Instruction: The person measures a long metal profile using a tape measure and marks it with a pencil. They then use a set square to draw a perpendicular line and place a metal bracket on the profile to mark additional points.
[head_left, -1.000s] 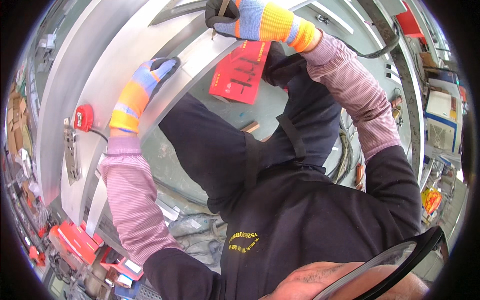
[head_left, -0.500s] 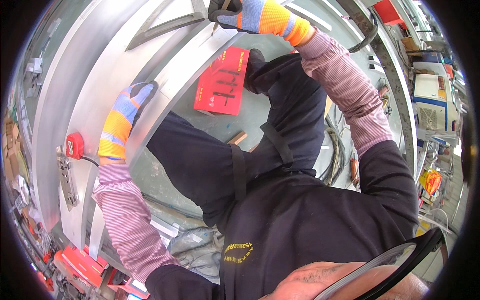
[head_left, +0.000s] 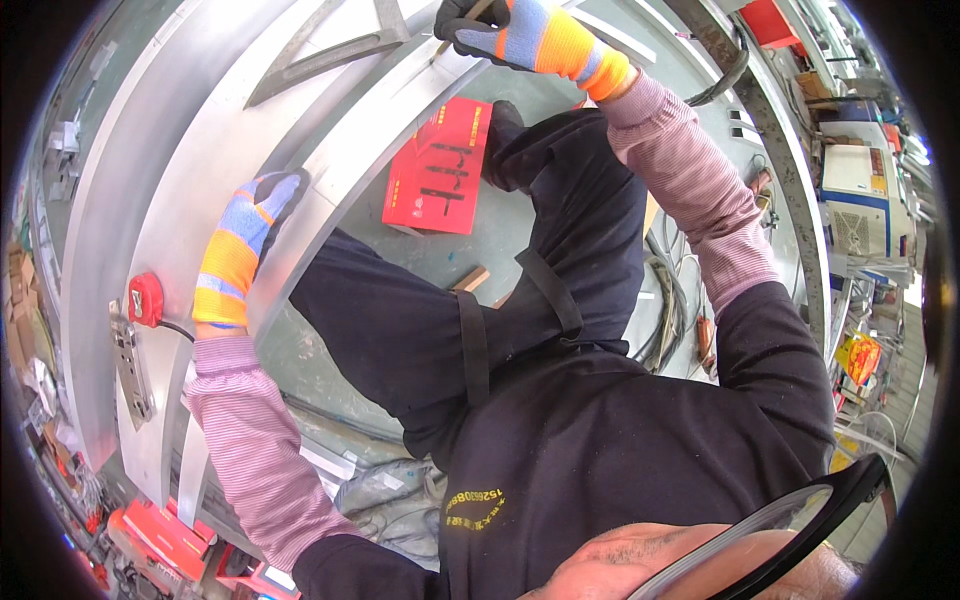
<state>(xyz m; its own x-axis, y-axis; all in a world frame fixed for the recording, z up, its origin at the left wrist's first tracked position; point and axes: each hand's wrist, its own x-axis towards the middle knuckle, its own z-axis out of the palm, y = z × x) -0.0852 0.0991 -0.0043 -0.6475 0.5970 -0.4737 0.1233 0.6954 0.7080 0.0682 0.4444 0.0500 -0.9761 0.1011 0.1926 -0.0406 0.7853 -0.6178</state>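
Observation:
A long silvery metal profile [head_left: 345,160] runs in a curve past my knees, bent by the lens. At its nearer left part my left hand [head_left: 245,240], in a blue and orange glove with dark fingertips, is closed over its edge. Up at the far end, my right hand [head_left: 520,35], gloved alike, pinches a thin brown pencil-like stick [head_left: 484,12]. The stick's lower end points down at the profile's top face; whether it touches cannot be made out. On the wide pale panel beside the profile lies a grey metal triangle square [head_left: 330,68].
A red tape measure [head_left: 145,300] rests at the left by a slotted metal plate [head_left: 132,365]. A red cardboard box [head_left: 437,170] lies on the floor near my foot. Cables [head_left: 665,310] coil at the right, beside a steel frame [head_left: 790,190]. Red cases [head_left: 165,535] stand lower left.
My right hand has shifted a little to the right along the profile with the stick. My left hand keeps its hold on the profile, and the view has moved slightly.

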